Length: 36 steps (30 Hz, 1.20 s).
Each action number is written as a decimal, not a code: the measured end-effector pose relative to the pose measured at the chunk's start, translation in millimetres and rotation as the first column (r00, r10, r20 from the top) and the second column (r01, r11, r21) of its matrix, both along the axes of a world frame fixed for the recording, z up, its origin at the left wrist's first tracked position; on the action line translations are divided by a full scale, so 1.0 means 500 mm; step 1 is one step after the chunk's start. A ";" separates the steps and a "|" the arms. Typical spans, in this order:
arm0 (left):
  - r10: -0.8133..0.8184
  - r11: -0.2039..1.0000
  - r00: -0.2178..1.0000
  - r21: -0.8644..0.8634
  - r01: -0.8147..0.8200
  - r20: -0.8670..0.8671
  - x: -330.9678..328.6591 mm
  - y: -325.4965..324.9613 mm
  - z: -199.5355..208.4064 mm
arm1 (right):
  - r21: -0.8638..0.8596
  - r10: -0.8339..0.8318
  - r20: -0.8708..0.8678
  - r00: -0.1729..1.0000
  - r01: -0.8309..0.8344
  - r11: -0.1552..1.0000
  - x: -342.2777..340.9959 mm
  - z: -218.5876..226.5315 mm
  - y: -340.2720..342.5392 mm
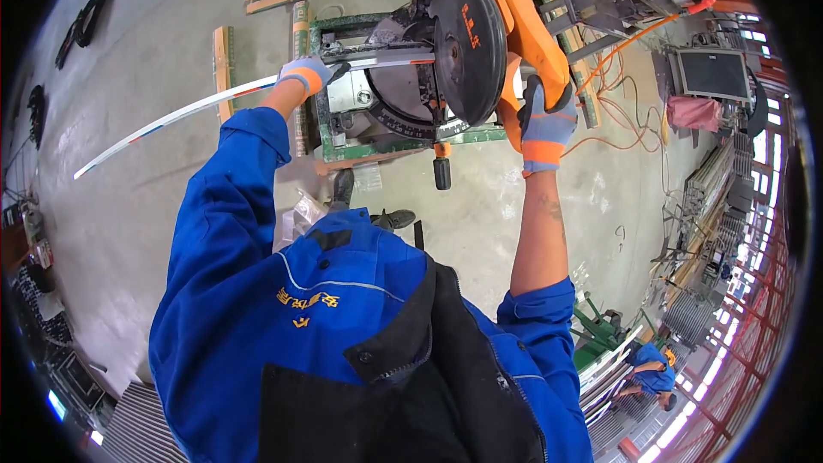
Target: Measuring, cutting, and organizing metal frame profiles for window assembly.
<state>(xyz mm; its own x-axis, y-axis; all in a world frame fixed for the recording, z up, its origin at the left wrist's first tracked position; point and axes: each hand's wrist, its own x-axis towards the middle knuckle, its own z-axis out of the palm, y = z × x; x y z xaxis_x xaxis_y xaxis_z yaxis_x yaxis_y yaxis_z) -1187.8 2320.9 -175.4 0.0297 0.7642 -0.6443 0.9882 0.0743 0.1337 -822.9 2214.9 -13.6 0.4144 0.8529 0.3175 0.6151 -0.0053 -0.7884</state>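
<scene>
A miter saw with a black round blade guard point(470, 50) and an orange arm point(533, 21) stands before me on a green frame point(360, 154). Wearing a grey and orange glove, my right hand point(547, 120) is wrapped round the saw's orange handle point(511, 103). My left hand point(307, 75), gloved alike, grips a long thin white strip point(184, 110) at the left side of the saw table point(347, 94). The strip runs across the table to the guard, and its other end reaches far out to the left. The guard hides the blade.
Wooden bars point(223, 69) lie left of the saw. An orange hose point(613, 56) and cables trail over the floor at right. Beyond stand a dark-screened box point(711, 73) and stacked metal profiles point(716, 180). At lower right another person point(651, 369) in blue bends beside long strips.
</scene>
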 end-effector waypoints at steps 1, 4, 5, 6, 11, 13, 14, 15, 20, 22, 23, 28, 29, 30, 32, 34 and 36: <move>0.001 1.000 1.000 0.008 -0.001 -0.002 0.001 -0.003 0.007 | 0.000 0.000 -0.001 1.000 0.000 1.000 0.000 -0.001 0.000; -0.014 1.000 1.000 0.013 0.014 0.002 -0.006 -0.002 0.002 | -0.001 0.006 -0.017 1.000 -0.006 1.000 0.003 -0.004 0.002; -0.029 1.000 1.000 0.009 0.029 0.008 -0.008 -0.001 0.000 | 0.003 -0.001 0.003 1.000 0.001 1.000 0.003 -0.007 0.005; -0.029 1.000 1.000 0.011 0.029 0.007 -0.009 -0.002 -0.003 | 0.008 -0.008 0.023 1.000 0.008 1.000 0.004 -0.010 0.006; 0.040 0.997 0.998 0.069 -0.043 0.056 0.004 -0.012 0.014 | -0.007 -0.016 0.051 0.999 0.016 1.000 0.010 -0.009 0.004; 0.029 0.997 0.998 0.071 -0.032 0.051 0.003 -0.009 0.011 | -0.019 -0.020 0.045 0.999 0.020 1.000 0.007 -0.005 0.003; 0.018 0.997 0.999 0.069 -0.021 0.045 0.002 -0.008 0.009 | -0.030 -0.028 0.018 0.999 0.028 0.999 0.002 -0.001 0.003; 0.018 0.997 0.999 0.072 -0.021 0.045 0.001 -0.006 0.007 | -0.042 -0.036 -0.008 0.999 0.036 0.998 -0.003 0.004 0.004; 0.024 0.996 0.998 0.086 -0.029 0.062 0.002 -0.011 0.011 | -0.009 0.000 0.017 1.000 0.000 1.000 -0.004 0.028 0.016; 0.030 0.997 0.997 0.071 -0.035 0.069 0.001 -0.009 0.008 | -0.014 0.025 0.037 0.999 -0.025 1.000 -0.006 0.039 0.024; 0.041 0.997 0.996 0.057 -0.046 0.075 -0.001 -0.007 0.006 | 0.005 0.015 0.037 0.999 -0.015 1.000 -0.011 0.042 0.027; 0.023 0.998 0.999 0.062 -0.026 0.046 -0.006 -0.002 -0.013 | 0.046 0.008 0.074 0.997 -0.011 0.999 -0.015 0.038 0.010; 0.017 0.999 1.000 0.035 -0.018 0.015 -0.004 -0.002 -0.012 | -0.047 -0.025 0.013 1.000 0.025 0.999 -0.017 0.036 0.001; 0.018 0.999 1.000 0.033 -0.019 0.014 -0.004 -0.006 -0.013 | -0.141 -0.062 -0.045 0.997 0.055 0.988 -0.018 0.034 -0.007; 0.039 0.998 0.999 0.038 -0.040 0.025 0.001 -0.007 -0.003 | -0.145 -0.068 -0.063 0.996 0.058 0.988 -0.018 0.025 -0.018; 0.032 0.998 0.999 0.057 -0.033 0.020 0.001 -0.010 -0.003 | -0.009 -0.040 0.071 0.997 0.040 0.999 -0.017 0.005 -0.017; 0.026 0.997 1.000 0.078 -0.027 0.013 0.002 -0.011 -0.003 | 0.019 -0.041 0.056 0.998 0.040 0.999 -0.019 -0.012 -0.027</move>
<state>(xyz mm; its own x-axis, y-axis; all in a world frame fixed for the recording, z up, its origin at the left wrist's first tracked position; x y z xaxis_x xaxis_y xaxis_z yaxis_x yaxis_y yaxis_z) -1187.0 2315.6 -176.9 0.0162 0.8127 -0.5824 0.9844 0.0891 0.1517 -832.2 2201.4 -19.6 0.4296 0.8296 0.3566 0.6583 -0.0175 -0.7525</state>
